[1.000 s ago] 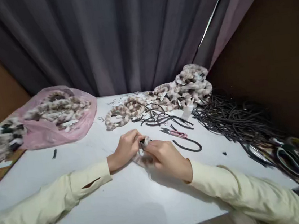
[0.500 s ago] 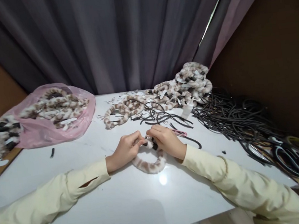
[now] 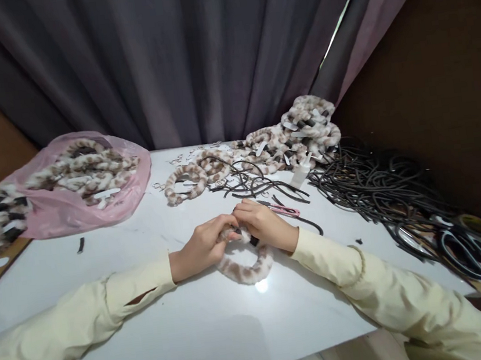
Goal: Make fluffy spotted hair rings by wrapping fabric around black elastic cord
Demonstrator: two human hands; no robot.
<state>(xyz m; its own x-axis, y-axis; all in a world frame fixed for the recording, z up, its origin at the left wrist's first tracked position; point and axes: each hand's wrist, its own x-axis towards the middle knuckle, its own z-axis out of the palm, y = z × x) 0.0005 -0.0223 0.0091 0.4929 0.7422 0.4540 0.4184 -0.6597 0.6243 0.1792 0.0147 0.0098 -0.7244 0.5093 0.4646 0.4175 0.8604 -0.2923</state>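
Observation:
A fluffy white-and-brown ring (image 3: 246, 272) lies at the middle of the table, its far side up between my two hands. My left hand (image 3: 207, 242) is closed on the ring's far left part, with thumb and forefinger pinching near a dark bit. Closed too, my right hand (image 3: 268, 226) grips the ring's far right part beside a black band (image 3: 254, 241). The fingertips of both hands meet, and what lies exactly between them is hidden. Just beyond my right hand lies a pink-handled tool (image 3: 285, 209), partly covered by it.
A pink plastic bag (image 3: 133, 202) of fluffy rings stands at the left. More fluffy rings (image 3: 309, 113) are heaped at the back right, near a small clear bottle (image 3: 301, 172). Black cords (image 3: 373, 187) pile up at the right, with large scissors (image 3: 460, 258) in front.
The fingertips of my hands have come closer together at the ring's far side. The ring has shifted slightly toward me and to the right.

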